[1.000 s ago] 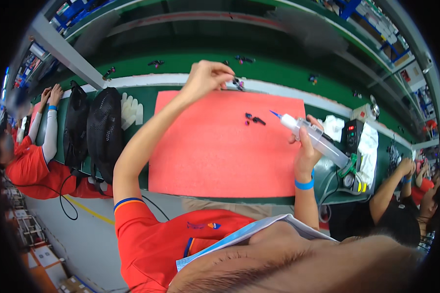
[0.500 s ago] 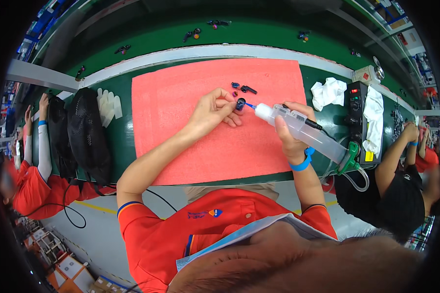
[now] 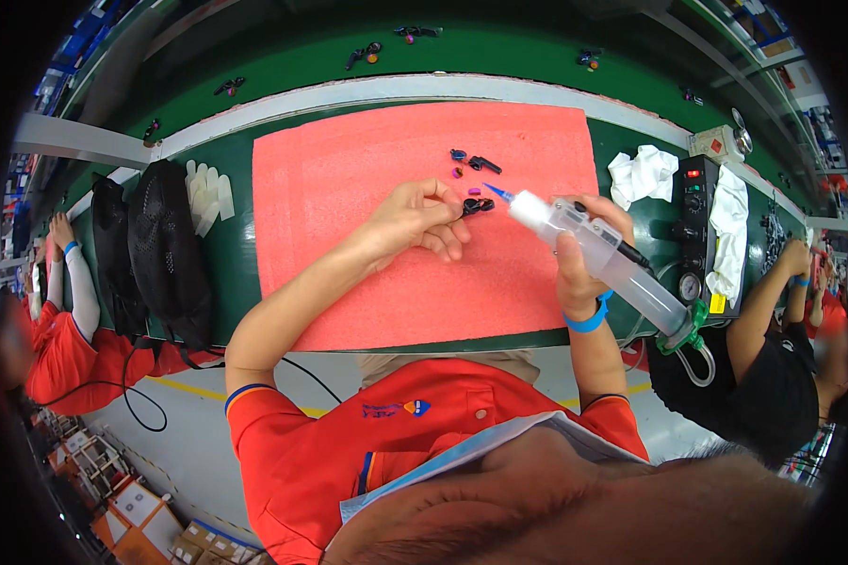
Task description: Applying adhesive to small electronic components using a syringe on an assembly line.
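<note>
My left hand is over a pink foam mat, thumb and forefinger pinching the left end of a small glossy black part. My right hand is wrapped around a clear dispensing syringe with a green cap and a hose. Its blue needle tip points up and left, a little apart from the black part. Just beyond my left fingers lie a small magenta piece, a dark round magenta piece, a dark blue part and a black elongated part.
At left are a black mesh bag and pale finger cots. White crumpled tissue, a black control box and a tin stand right. Beyond a white rail, a green belt carries several small parts. People sit on both sides.
The syringe has drawn back right, its needle leaving the part at my left fingers. The part in my left hand has turned, showing a longer shape. A small magenta piece now shows beside it.
</note>
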A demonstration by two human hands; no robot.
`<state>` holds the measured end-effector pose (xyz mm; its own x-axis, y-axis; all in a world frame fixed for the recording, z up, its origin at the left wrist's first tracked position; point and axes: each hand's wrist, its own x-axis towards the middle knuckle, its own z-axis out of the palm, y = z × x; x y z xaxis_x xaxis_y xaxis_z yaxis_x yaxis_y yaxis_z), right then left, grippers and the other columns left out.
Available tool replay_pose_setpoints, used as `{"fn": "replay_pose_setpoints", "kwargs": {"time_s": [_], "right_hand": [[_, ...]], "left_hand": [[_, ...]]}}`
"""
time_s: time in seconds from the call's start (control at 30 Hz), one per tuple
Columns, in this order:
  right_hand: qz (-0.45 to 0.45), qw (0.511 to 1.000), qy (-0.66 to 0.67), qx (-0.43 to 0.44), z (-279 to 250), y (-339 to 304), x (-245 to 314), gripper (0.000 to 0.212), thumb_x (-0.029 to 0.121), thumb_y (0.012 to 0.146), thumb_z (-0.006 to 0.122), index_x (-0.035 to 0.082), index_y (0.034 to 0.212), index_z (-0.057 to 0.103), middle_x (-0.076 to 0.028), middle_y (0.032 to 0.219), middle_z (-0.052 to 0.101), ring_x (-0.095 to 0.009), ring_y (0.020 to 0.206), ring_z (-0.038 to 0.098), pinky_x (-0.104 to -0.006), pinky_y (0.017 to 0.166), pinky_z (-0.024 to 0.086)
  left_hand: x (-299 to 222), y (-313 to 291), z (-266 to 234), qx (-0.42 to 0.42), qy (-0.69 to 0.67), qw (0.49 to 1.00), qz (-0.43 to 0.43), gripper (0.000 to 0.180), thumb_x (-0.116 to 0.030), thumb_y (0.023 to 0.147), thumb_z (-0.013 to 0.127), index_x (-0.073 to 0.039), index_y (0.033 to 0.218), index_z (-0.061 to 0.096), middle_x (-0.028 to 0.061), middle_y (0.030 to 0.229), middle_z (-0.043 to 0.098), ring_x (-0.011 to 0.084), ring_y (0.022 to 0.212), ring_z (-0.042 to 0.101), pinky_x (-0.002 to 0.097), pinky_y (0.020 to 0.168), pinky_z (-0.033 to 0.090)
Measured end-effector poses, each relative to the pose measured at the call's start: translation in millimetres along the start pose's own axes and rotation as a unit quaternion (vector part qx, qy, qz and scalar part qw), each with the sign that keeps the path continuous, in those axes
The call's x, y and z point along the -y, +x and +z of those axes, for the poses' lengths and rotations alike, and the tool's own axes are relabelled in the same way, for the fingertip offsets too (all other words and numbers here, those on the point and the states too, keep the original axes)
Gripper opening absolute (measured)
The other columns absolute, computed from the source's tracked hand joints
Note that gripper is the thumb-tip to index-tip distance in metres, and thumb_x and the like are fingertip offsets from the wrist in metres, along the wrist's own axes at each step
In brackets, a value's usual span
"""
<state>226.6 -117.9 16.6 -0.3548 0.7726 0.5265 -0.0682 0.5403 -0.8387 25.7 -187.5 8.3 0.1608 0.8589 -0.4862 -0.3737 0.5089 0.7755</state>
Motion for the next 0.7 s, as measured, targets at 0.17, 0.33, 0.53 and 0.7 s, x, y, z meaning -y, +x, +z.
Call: {"fn": "replay_pose_setpoints", "kwargs": {"time_s": [0.17, 0.33, 0.53, 0.7], "right_hand": [[-0.021, 0.997, -0.07, 0.039, 8.1, 2.6, 6.4, 0.034, 0.011, 0.068, 0.062, -0.002, 0.096, 0.047, -0.013, 0.085, 0.056, -0.016, 0.072, 0.055, -0.0236, 0.062, 0.044], [-0.001, 0.995, -0.09, 0.04, 13.5, 4.6, 7.4, 0.032, 0.008, 0.065, 0.067, -0.001, 0.091, 0.051, -0.01, 0.078, 0.059, -0.014, 0.068, 0.058, -0.024, 0.06, 0.047], [0.036, 0.995, -0.083, 0.046, 14.9, 2.4, 6.6, 0.028, 0.003, 0.064, 0.066, -0.003, 0.088, 0.053, -0.011, 0.084, 0.056, -0.015, 0.071, 0.057, -0.0248, 0.063, 0.046], [0.03, 0.994, -0.095, 0.052, 16.4, 2.2, 5.8, 0.028, 0.003, 0.064, 0.066, -0.003, 0.088, 0.053, -0.011, 0.083, 0.056, -0.015, 0.07, 0.058, -0.0246, 0.062, 0.047]], "left_hand": [[10.2, 3.8, 3.4, -0.024, 0.025, 0.996, 0.08, 0.015, -0.013, 0.085, 0.045, -0.001, 0.092, 0.041, 0.0113, 0.074, 0.057, 0.016, 0.059, 0.058, 0.0244, 0.054, 0.047], [12.0, 4.4, 2.2, -0.027, 0.035, 0.994, 0.096, 0.015, -0.012, 0.085, 0.043, 0.0, 0.094, 0.04, 0.0122, 0.076, 0.056, 0.0172, 0.062, 0.058, 0.0259, 0.056, 0.048], [11.4, 4.2, 5.4, -0.032, 0.034, 0.994, 0.101, 0.011, -0.006, 0.085, 0.04, 0.002, 0.092, 0.039, 0.0139, 0.074, 0.056, 0.019, 0.062, 0.059, 0.026, 0.054, 0.049], [14.4, 4.3, 5.7, -0.03, 0.04, 0.993, 0.11, 0.01, -0.004, 0.085, 0.039, 0.002, 0.092, 0.039, 0.0138, 0.074, 0.056, 0.0191, 0.062, 0.059, 0.0262, 0.054, 0.049]]}}
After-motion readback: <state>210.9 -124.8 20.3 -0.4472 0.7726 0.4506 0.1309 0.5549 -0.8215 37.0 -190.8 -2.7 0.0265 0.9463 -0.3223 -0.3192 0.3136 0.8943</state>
